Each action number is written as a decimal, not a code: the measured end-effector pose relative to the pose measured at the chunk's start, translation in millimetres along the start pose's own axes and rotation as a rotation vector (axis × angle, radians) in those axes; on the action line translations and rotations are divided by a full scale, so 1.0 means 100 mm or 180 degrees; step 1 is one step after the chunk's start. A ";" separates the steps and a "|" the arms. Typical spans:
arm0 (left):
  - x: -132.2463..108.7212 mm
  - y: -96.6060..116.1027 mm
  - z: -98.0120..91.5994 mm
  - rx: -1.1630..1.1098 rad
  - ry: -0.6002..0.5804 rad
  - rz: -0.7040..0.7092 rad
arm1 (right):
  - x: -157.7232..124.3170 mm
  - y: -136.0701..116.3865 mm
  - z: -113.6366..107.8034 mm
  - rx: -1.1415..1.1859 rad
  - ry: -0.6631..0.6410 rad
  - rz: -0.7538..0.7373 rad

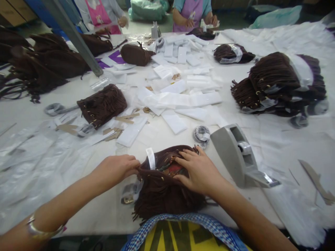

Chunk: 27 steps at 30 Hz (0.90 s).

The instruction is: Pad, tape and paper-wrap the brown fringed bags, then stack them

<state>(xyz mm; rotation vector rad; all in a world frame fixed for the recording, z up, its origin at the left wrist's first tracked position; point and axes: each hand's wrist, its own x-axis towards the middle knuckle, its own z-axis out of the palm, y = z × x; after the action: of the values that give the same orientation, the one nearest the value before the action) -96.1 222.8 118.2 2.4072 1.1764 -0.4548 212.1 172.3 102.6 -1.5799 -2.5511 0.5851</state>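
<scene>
A dark brown fringed handbag [170,195] lies in front of me at the table's near edge, its mouth facing up and open. My left hand [121,167] pinches the bag's left rim, beside a white tag [150,158] that sticks up from it. Over the right side of the mouth rests my right hand [197,169], fingers spread across the opening and touching the rim and lining. Something reddish shows inside the bag. A plastic-wrapped buckle [128,199] lies against the bag's left side.
A grey tape dispenser [235,157] stands right of the bag, near a wrapped coil of strap [201,135]. White packets [174,122] and plastic sheets fill the middle. More fringed bags [277,80] lie around. A metal pole [75,38] rises at left. Two people [192,15] work opposite.
</scene>
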 end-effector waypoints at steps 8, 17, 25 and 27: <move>-0.06 0.13 -0.02 -0.1298 0.0881 0.0375 | -0.15 0.03 -0.08 0.0633 0.0832 -0.0824; 0.02 0.27 -0.06 -0.0676 0.1516 0.0823 | -0.12 0.03 -0.12 0.0550 0.0715 -0.0891; -0.02 0.44 0.12 -0.0313 0.1589 0.0776 | -0.09 0.03 -0.05 0.0525 0.0871 -0.0892; -0.08 0.46 0.09 -0.0385 0.1391 0.0751 | -0.10 0.04 -0.01 0.0437 0.0873 -0.0860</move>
<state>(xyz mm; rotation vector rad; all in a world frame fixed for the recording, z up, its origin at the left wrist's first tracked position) -64.8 187.1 125.2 2.5672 1.0261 0.2221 220.7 165.3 103.7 -1.1555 -2.4029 0.4662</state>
